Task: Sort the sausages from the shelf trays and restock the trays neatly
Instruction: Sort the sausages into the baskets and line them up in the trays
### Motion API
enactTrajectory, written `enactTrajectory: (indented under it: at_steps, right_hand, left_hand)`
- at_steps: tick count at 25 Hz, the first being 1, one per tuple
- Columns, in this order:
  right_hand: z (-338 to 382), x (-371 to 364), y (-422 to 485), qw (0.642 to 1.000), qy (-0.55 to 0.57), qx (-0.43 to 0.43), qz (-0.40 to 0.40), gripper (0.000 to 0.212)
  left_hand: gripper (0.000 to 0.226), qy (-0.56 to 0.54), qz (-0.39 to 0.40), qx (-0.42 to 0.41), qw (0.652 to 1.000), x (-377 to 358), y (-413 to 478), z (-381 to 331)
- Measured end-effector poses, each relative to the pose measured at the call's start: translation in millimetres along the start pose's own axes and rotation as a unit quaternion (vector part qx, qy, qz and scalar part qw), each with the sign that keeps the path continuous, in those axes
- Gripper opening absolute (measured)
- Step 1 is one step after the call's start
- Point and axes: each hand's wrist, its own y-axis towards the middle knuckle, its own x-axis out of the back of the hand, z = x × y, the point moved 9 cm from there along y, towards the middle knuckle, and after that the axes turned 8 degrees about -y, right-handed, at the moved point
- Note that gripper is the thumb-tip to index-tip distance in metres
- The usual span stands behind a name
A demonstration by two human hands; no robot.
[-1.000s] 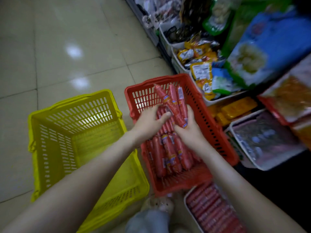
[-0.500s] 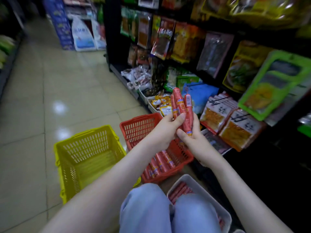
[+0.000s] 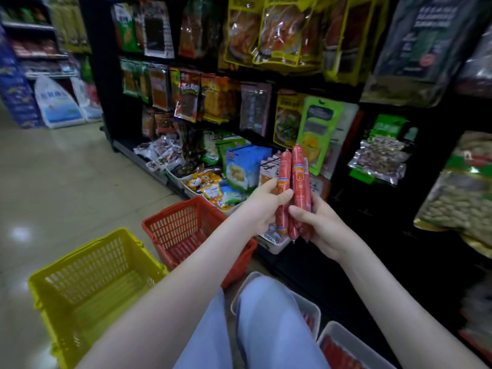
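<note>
Nearest: the person's knees (image 3: 266, 328) in pale blue trousers, crouched over two white trays on the floor. The left tray (image 3: 312, 306) and the right tray (image 3: 346, 332) both show red sausage stock at their open edges; the knees hide most of it.

Near left: yellow basket (image 3: 87, 272), nothing visible inside. Just beyond it, red basket (image 3: 183, 222); the left forearm crosses its near corner, so its contents cannot be read.

Change over the last second: both hands were low over the red basket, working among the sausages lying in it. They are now raised well clear of it, and the view has tipped up to the shelf.

Left hand (image 3: 259, 209): thumb and fingers curled round the leftmost sausage of the bundle at about mid-length.
Right hand (image 3: 322, 230): fingers wrapped round the lower ends of the rest.

Held sausages (image 3: 298, 182): at least three, red casings with orange label bands, upright, side by side and touching, in mid-air in front of the lower shelf. Exact count unclear.

Far: black shelf unit (image 3: 103, 102) hung with snack packets (image 3: 316, 129).

Judgement: a handful is out of the red basket and is being squared up or checked. Not yet restocked; which tray it goes to cannot be told.
</note>
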Motion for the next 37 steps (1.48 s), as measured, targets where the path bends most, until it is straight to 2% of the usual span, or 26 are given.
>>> enactTrajectory:
  at_steps: [4,8,12,17,21,24,28,32,34,37]
  right_hand:
    - [-4,18,-8,0.999,0.017,-0.026,-0.009,0.059]
    - [-20,55,-11,0.993,0.021,-0.068,-0.090,0.037]
    - [-71,106,-19,0.981,0.004,-0.152,-0.123,0.038]
    - [-170,172,-45,0.952,0.029,-0.250,-0.174,0.028]
    - [-291,222,-82,0.909,0.081,-0.337,-0.232,0.032]
    - [-390,241,-112,0.872,0.078,-0.396,-0.277,0.025]
    - [-509,230,-159,0.795,0.080,-0.499,-0.336,0.008]
    - [-582,210,-179,0.757,0.045,-0.573,-0.312,0.014]
    - [-599,209,-178,0.760,-0.016,-0.580,-0.291,0.012]
    - [-606,212,-173,0.777,-0.112,-0.568,-0.249,0.026]
  left_hand:
    - [0.022,0.006,0.015,0.024,1.000,-12,12,14]
    - [0.024,-0.011,0.039,0.058,0.997,-18,44,43]
    - [0.030,-0.008,0.069,0.136,0.988,-37,82,112]
    - [0.015,0.046,0.089,0.253,0.962,-63,120,240]
    - [0.018,0.101,0.112,0.332,0.931,-68,146,353]
    - [0.023,0.133,0.082,0.364,0.918,-40,168,427]
    - [0.027,0.151,0.051,0.415,0.896,8,167,496]
    - [0.032,0.167,0.038,0.447,0.878,43,168,539]
    - [0.035,0.181,0.043,0.465,0.866,47,164,553]
    - [0.034,0.181,0.051,0.487,0.853,45,153,569]
